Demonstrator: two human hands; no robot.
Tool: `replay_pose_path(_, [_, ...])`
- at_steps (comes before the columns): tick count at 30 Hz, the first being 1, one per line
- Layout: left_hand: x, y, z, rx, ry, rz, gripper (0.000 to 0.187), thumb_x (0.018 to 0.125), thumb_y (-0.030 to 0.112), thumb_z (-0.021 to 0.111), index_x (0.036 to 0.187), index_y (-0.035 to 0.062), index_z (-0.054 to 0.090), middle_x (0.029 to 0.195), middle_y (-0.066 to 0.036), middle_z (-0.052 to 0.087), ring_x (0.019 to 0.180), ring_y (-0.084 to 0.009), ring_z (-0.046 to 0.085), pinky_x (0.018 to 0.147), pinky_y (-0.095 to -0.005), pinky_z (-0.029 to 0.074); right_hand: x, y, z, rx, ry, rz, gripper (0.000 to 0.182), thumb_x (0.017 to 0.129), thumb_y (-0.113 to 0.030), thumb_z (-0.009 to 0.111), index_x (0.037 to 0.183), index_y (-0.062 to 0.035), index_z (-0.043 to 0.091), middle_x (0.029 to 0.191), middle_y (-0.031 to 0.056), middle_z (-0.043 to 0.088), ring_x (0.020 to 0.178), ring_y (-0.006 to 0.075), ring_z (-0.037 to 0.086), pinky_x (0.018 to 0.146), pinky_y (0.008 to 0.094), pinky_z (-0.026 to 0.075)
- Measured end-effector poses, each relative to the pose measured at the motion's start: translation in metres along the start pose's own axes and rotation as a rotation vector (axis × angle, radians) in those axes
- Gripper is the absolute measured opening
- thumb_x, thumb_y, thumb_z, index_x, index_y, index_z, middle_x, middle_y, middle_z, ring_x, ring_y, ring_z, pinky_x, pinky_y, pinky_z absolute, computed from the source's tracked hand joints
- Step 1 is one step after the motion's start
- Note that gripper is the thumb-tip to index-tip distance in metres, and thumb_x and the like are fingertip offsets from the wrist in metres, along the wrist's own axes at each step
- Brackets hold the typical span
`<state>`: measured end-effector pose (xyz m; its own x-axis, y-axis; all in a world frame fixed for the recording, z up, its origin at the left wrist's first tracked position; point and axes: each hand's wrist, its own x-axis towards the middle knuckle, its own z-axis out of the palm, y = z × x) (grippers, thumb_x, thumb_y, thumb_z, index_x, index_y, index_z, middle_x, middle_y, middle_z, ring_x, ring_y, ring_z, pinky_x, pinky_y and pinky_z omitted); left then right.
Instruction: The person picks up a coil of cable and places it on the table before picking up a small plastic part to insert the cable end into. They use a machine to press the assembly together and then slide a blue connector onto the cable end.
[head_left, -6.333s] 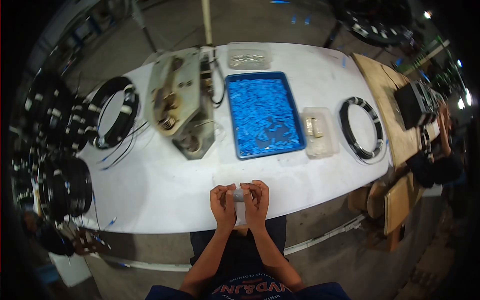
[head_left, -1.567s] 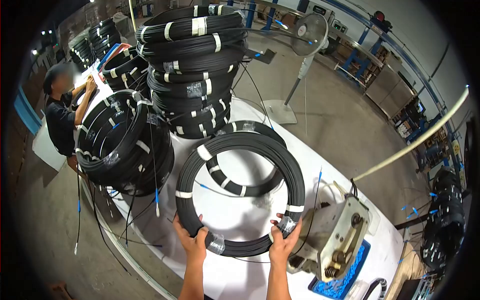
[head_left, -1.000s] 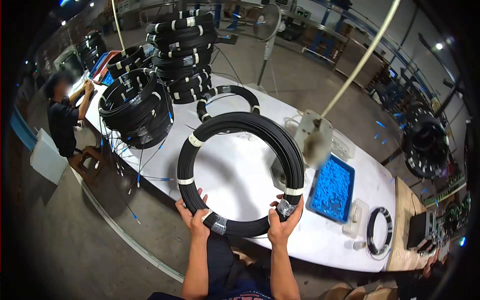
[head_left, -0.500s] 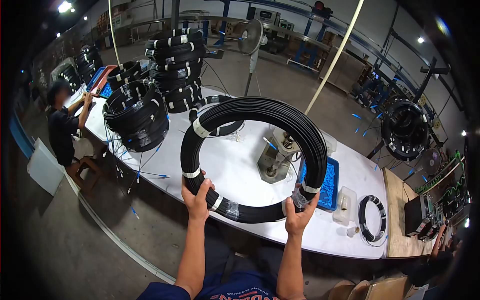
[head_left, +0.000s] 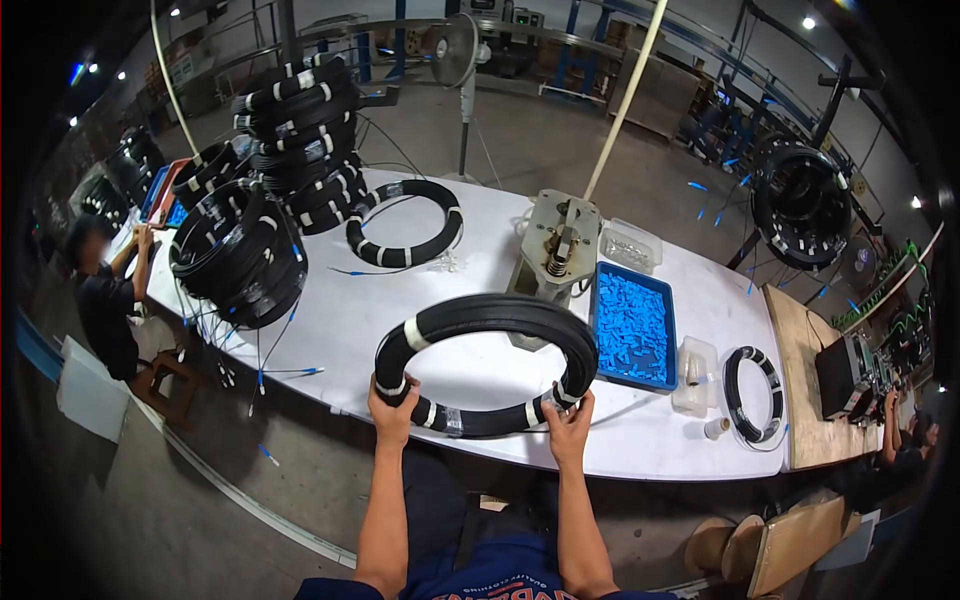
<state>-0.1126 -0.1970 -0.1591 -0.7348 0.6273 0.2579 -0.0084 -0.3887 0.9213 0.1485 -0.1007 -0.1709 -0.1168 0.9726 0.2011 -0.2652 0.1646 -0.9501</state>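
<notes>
A thick coil of black cable (head_left: 490, 313), bound with white tape bands and clear film, is held tilted over the front of the white table (head_left: 640, 435). My left hand (head_left: 393, 408) is closed around its lower left side. On the lower right, my right hand (head_left: 569, 425) grips it beside a piece of clear film. Behind the coil stands a metal press-like device (head_left: 553, 235) with a spring, its base partly hidden. To the right of this device sits a blue tray (head_left: 640, 385) of small blue pieces. Another black coil (head_left: 455, 212) lies flat farther back.
Tall stacks of cable coils (head_left: 300, 130) stand at the table's left, with loose connector ends hanging off the edge. At right are a clear container (head_left: 694, 375), a white roll (head_left: 716, 428) and a thin coil (head_left: 734, 395). A co-worker (head_left: 108, 305) sits at far left.
The held coil has come down and tilted flatter, uncovering the press-like device, the blue tray and the coil behind. Both my hands keep their grip. The camera view has shifted.
</notes>
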Motion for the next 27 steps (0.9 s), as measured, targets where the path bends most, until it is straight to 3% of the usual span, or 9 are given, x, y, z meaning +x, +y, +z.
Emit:
replay_pose_path(7, [0.010,-0.009,-0.003,-0.004,-0.047,-0.096,0.029,0.075,-0.006,0.065,0.102,0.0020,0.058,0.092,-0.005,0.061,0.087,-0.0177,0.063,0.083,-0.0321,0.050,0.004,0.008,-0.009,-0.070,0.002,0.075,0.068,0.085,-0.001,0.073,0.140,-0.0002,0.033,0.121,0.0112,0.055,0.109,0.0175,0.057,0.098,0.0305,0.045])
replay_pose_path(15, [0.014,-0.010,0.001,-0.005,-0.111,-0.142,0.032,0.075,-0.006,0.062,0.105,0.0015,0.058,0.096,-0.006,0.060,0.090,-0.0179,0.062,0.085,-0.0332,0.050,-0.018,-0.005,-0.009,-0.204,0.084,0.068,0.076,0.083,-0.004,0.074,0.143,0.0058,0.029,0.125,0.0180,0.054,0.111,0.0218,0.059,0.096,0.0327,0.048])
replay_pose_path(18, [0.014,-0.012,0.001,-0.018,-0.129,-0.148,0.033,0.075,-0.006,0.062,0.107,0.0020,0.057,0.097,-0.006,0.059,0.089,-0.0166,0.061,0.081,-0.0301,0.050,-0.040,-0.027,-0.032,-0.628,-0.059,0.166,0.070,0.083,-0.015,0.077,0.139,0.0062,0.041,0.128,0.0221,0.056,0.110,0.0225,0.061,0.090,0.0331,0.051])
replay_pose_path(19, [0.014,-0.011,0.002,-0.026,-0.128,-0.150,0.034,0.075,-0.006,0.062,0.107,0.0021,0.057,0.098,-0.005,0.058,0.088,-0.0158,0.061,0.080,-0.0287,0.049,-0.043,-0.038,-0.039,-0.600,-0.100,0.207,0.059,0.084,-0.019,0.076,0.131,0.0055,0.051,0.108,0.0187,0.067,0.091,0.0187,0.068,0.077,0.0312,0.054])
replay_pose_path(20, [0.015,-0.014,0.001,-0.023,-0.146,-0.133,0.033,0.075,-0.006,0.062,0.107,0.0021,0.057,0.098,-0.005,0.058,0.088,-0.0154,0.061,0.079,-0.0285,0.049,-0.046,-0.054,-0.047,-0.624,-0.134,0.249,0.041,0.086,-0.024,0.075,0.112,0.0053,0.064,0.085,0.0126,0.072,0.069,0.0152,0.068,0.064,0.0295,0.054])
replay_pose_path(22, [0.015,-0.007,0.004,-0.017,-0.147,-0.136,0.032,0.075,-0.006,0.062,0.106,0.0020,0.058,0.095,-0.005,0.059,0.087,-0.0146,0.060,0.080,-0.0285,0.049,-0.048,-0.051,-0.074,-0.531,-0.222,0.610,0.034,0.087,-0.030,0.074,0.092,0.0041,0.070,0.070,0.0100,0.071,0.060,0.0152,0.067,0.059,0.0279,0.052])
replay_pose_path(24, [0.015,-0.007,0.003,-0.009,-0.160,-0.130,0.031,0.075,-0.006,0.062,0.105,0.0021,0.058,0.094,-0.004,0.059,0.086,-0.0139,0.060,0.080,-0.0284,0.049,-0.041,-0.072,-0.092,-0.622,-0.294,0.753,0.040,0.087,-0.036,0.074,0.081,0.0038,0.071,0.068,0.0120,0.071,0.060,0.0152,0.067,0.058,0.0292,0.052])
replay_pose_path(25, [0.017,-0.006,0.005,-0.012,-0.170,-0.122,0.030,0.075,-0.006,0.062,0.104,0.0022,0.059,0.092,-0.004,0.059,0.085,-0.0133,0.060,0.080,-0.0283,0.049,-0.039,-0.076,-0.098,-0.783,-0.219,0.667,0.042,0.087,-0.037,0.074,0.077,0.0039,0.071,0.060,0.0109,0.067,0.056,0.0157,0.066,0.057,0.0314,0.053])
replay_pose_path(27, [0.019,-0.004,0.007,0.004,-0.174,-0.117,0.028,0.076,-0.006,0.063,0.103,0.0023,0.059,0.091,-0.003,0.059,0.084,-0.0127,0.059,0.080,-0.0280,0.049,-0.028,-0.073,-0.110,-0.878,-0.075,0.524,0.057,0.078,-0.040,0.081,0.109,0.0052,0.063,0.089,0.0188,0.070,0.084,0.0214,0.068,0.070,0.0339,0.054])
